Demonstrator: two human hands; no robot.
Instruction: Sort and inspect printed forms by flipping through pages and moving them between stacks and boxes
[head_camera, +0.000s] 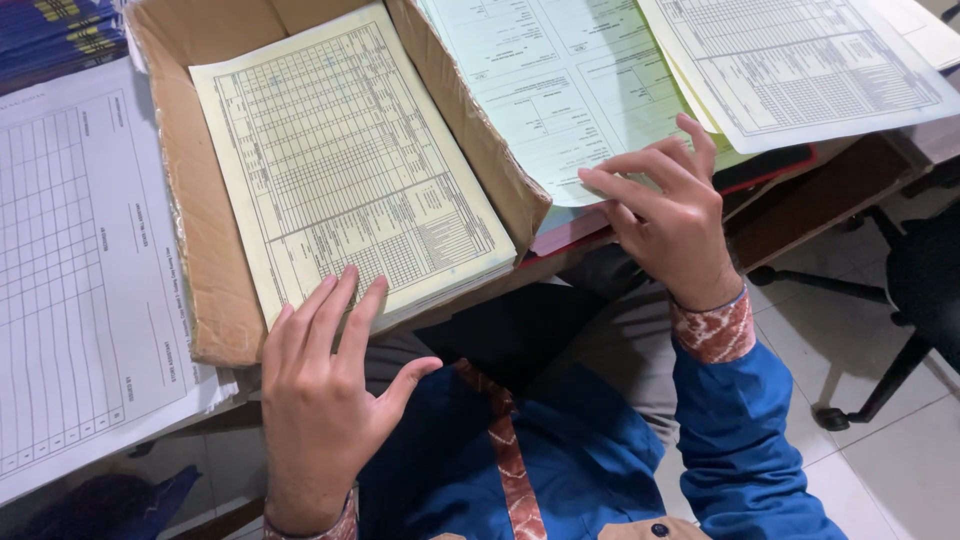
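Two bare hands at stacks of printed forms on a desk.

A white sheet lies at far left. Beside it, a cardboard box holds a yellow stack of forms; the left hand rests flat, fingers spread, on its near edge, gripping nothing. Right of the box, the right hand presses loosely curled fingertips on a pale green sheet, under a white form.
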